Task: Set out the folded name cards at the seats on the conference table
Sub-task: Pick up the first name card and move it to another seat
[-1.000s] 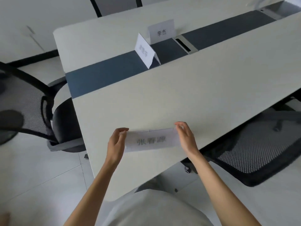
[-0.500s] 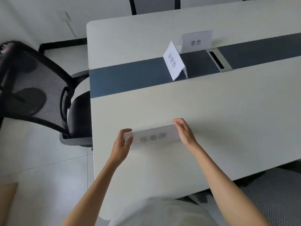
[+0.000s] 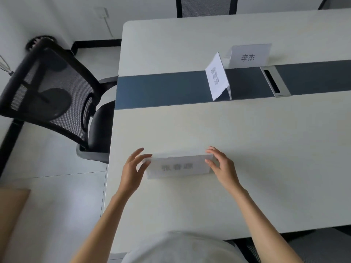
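Fingertips of left hand [image 3: 133, 168] and right hand [image 3: 221, 166] pinching opposite short ends of a name card [image 3: 179, 167], left end and right end; loose fingertip pinch, not a full clasp. Card upright, printed face toward the near edge of the table [image 3: 284, 149], near the left end of that edge. Bottom edge looks down on the tabletop; contact too blurred to confirm. Print too smeared to read.

Two more cards further in: one [image 3: 216, 77] tented on the dark centre strip [image 3: 161, 88], turned toward the left end; one [image 3: 249, 56] just beyond the strip, facing this way, close to the first, touching or not unclear. Cable slot [image 3: 275, 81] set in the strip right of them. Mesh chair [image 3: 55, 95] at the left end, another chair back [image 3: 206, 6] at the far edge.

Step, by judgement: seating the near-edge card. Next: square it to the edge, check it stands, release both ends together so it doesn't tip. Then likely the centre cards out to their seats.
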### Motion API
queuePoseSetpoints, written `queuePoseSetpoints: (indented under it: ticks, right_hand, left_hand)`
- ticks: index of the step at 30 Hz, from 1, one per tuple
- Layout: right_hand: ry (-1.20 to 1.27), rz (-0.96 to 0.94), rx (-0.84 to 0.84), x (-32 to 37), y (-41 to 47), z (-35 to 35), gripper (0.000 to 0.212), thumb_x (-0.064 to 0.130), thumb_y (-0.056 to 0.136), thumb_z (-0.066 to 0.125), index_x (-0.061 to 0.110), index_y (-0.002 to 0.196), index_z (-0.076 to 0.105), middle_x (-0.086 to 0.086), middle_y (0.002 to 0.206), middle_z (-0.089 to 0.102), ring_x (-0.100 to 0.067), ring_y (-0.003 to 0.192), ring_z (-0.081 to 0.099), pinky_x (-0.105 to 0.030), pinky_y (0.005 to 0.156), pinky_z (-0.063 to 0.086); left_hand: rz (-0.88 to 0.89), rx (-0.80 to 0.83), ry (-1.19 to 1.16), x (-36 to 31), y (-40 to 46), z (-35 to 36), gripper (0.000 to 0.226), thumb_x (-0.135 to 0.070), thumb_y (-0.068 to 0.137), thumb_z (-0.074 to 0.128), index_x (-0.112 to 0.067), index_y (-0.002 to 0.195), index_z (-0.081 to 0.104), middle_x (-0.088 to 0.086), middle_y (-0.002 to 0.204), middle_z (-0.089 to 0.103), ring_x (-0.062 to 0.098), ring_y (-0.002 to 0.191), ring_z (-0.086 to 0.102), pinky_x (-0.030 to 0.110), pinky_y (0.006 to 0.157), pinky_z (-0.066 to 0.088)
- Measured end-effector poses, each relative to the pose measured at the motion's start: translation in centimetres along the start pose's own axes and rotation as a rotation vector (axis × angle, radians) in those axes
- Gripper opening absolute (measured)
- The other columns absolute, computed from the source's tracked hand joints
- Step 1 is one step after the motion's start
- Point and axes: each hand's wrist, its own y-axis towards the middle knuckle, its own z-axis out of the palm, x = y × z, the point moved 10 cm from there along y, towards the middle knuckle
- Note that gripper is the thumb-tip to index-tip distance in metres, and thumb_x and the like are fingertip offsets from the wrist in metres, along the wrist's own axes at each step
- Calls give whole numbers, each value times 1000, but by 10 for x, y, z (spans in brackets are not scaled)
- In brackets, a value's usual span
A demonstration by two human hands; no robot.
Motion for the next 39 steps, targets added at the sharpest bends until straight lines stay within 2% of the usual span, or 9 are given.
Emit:
queuePoseSetpoints:
  ticks: [4,7,11,14,20,31,34,37,39]
  right_hand:
    - [56,-59,-44,10,-2,-13,24,7,83,62,6,107,63,5,121,59,2,119,48,2,96,27]
    - [97,-108,-108,22,-3,-47,28,15,83,60,7,110,63,23,115,60,19,110,48,-1,95,32]
    - [111,-114,-237,18,5,-122,27,18,86,58,26,112,61,47,106,55,15,102,54,-3,91,37]
    - [147,-40,-317,-11,20,-174,30,19,88,56,41,109,58,43,105,58,3,102,57,-11,92,41]
    - [169,147,-431,-109,45,-219,28,12,90,53,15,117,59,7,113,64,-20,105,59,-5,87,38]
    - [202,306,-447,-179,66,-228,31,14,89,54,11,121,58,3,100,58,-13,99,55,7,78,32]
    - [306,345,-499,-183,59,-224,40,16,91,53,11,130,48,5,119,55,-8,114,51,4,86,32]
    - [385,454,-570,-198,41,-210,41,21,95,42,10,135,42,1,136,49,-12,128,43,-6,94,29]
    - [389,492,-567,-208,34,-197,39,19,97,37,7,134,42,-6,142,45,-16,130,41,-7,93,25]
  left_hand:
    - [25,3,-65,-13,-2,-6,19,-13,87,55,-18,101,67,-13,117,59,-2,123,44,-5,90,28]
    - [93,7,-92,-47,4,-10,21,-16,87,55,-26,103,65,-32,108,62,-10,112,51,-3,89,32]
    - [203,75,-121,-117,28,13,20,-23,86,55,-36,98,64,-47,92,59,-21,99,52,-3,85,34]
    - [247,165,-131,-164,57,58,21,-26,85,56,-24,102,67,-24,100,65,-10,97,58,0,84,39]
    - [145,325,-47,-186,107,185,24,-18,88,55,-13,108,67,8,115,68,21,108,62,20,88,42]
    - [32,256,-53,-190,130,249,33,-22,91,50,-12,121,57,9,127,61,23,119,54,27,97,39]
    - [-72,237,-178,-172,117,257,44,-20,93,44,-9,135,40,6,139,49,21,129,45,24,105,31]
    - [-147,244,-282,-151,96,273,45,-10,88,40,-9,132,43,6,138,50,21,130,44,37,112,32]
    - [-200,246,-356,-148,86,282,49,1,84,37,-9,131,45,-3,138,48,15,127,44,30,107,33]
